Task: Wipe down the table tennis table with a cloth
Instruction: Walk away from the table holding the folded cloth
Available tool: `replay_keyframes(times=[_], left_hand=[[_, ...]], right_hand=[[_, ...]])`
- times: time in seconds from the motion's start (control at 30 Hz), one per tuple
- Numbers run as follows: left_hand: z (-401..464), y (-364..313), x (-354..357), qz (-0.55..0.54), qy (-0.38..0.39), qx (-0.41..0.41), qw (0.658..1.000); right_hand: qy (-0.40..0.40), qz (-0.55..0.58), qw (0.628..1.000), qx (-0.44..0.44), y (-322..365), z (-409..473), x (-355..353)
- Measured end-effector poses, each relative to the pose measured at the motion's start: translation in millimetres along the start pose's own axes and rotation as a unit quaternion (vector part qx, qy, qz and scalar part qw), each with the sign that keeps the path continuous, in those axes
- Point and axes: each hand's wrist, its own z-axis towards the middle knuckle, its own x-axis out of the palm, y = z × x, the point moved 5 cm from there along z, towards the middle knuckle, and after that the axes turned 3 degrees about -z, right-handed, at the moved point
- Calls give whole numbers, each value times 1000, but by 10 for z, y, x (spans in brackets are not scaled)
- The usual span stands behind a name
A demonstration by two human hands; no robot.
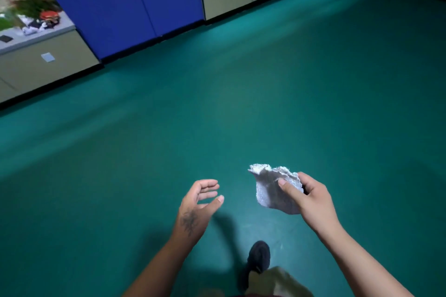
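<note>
Cloth point(275, 188), white and crumpled, sits in our right hand point(311, 196), gripped between thumb and curled fingers above the green floor point(241, 94). Our left hand point(198, 202) hovers just beside it, fingers relaxed and spread, holding nothing. We see a dark shoe point(259, 254) below.

Dim, soft blur, wide-angle edge warp

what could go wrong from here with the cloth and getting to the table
The right hand pinches the crumpled white cloth mostly by thumb and fingers, so it may slip onto the green floor. The left hand is open and empty. No table is in view, and the person is mid-step, shoe forward.
</note>
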Motion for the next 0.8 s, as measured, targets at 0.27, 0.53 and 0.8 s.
replay_keyframes(times=[0.27,0.53,0.8], left_hand=[[1608,-712,246,-52,-24,23,998],[3685,-919,198,-86,-9,11,996],[5838,-1652,17,-61,37,-9,997]], right_hand=[[14,5,1000,-17,686,1855,-138],[-1,-9,1000,4,1016,3705,314],[-38,0,999,18,1492,5389,548]])
